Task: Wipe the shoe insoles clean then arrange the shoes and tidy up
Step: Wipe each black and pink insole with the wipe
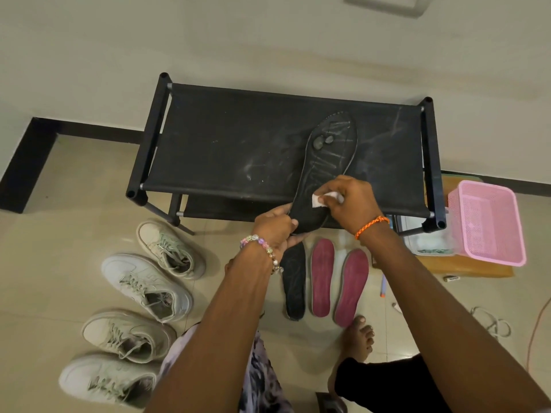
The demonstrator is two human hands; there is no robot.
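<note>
Your two forearms reach up from six o'clock. Your left hand grips the heel of a black insole, fingers curled round its edge, the front lying on the dusty black shoe rack at twelve o'clock. Your right hand pinches a white wipe against the insole near the heel.

You look early on: pale streaks cover the held insole, and three more wait on the floor below your hands, a second black insole and two maroon insoles. Four white sneakers at eight o'clock are not yet arranged.

At three o'clock, the pink basket lies tilted; I cannot tell its contents. Beside it, a clear tub holds something white.
</note>
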